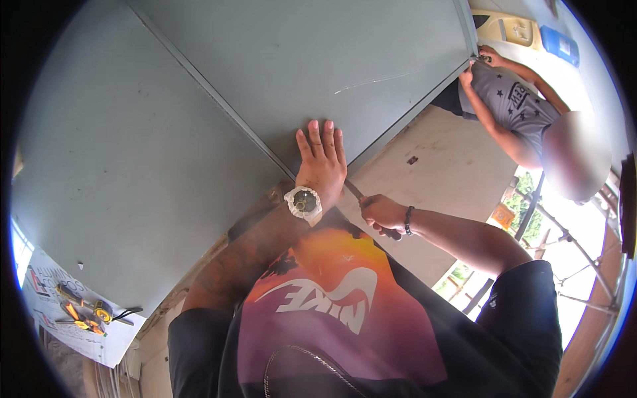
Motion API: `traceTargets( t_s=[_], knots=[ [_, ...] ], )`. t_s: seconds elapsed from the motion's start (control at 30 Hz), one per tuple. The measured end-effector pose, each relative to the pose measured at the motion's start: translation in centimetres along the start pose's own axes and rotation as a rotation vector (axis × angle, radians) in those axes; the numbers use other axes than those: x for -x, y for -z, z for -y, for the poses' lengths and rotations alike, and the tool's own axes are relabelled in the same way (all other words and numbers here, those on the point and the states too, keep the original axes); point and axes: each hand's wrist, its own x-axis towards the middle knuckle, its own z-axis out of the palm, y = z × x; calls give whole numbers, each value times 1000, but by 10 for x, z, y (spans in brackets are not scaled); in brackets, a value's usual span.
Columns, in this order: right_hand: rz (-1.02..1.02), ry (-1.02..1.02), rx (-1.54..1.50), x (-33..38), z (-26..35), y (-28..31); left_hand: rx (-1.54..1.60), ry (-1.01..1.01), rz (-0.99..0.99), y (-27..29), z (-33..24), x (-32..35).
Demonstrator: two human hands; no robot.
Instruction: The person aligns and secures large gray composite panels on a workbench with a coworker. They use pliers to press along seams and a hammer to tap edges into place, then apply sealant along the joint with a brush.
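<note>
My left hand (322,156) lies flat with fingers stretched out on a large grey sheet panel (285,66), close to its near corner. A pale watch is on that wrist. Just to the right, my right hand (385,213) is closed around a dark bar-shaped tool (355,190); its handle end shows below the fist. The tool's far end reaches the panel's edge near my left wrist, where the tip is hidden. I cannot tell the tool's exact kind. A second grey panel (119,152) adjoins on the left along a raised seam (206,83).
At the far right, a co-worker (514,106) has both hands at the panel's corner, with a small tool there. Behind stand a yellowish jerrycan (507,30) and a blue container (559,46). A tape measure (103,312) and other tools lie on a printed sheet (50,278) at lower left.
</note>
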Motion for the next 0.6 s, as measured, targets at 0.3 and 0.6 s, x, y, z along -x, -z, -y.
traceTargets(
  t_s=[0.3, 0.6],
  knots=[
    [35, 83, -52, -7, -16, 4, 27, -2, -20, -4, -4, -1],
    [80, 619, -169, -60, -55, 23, -60, 17, 155, 23, -10, -3]
  ],
)
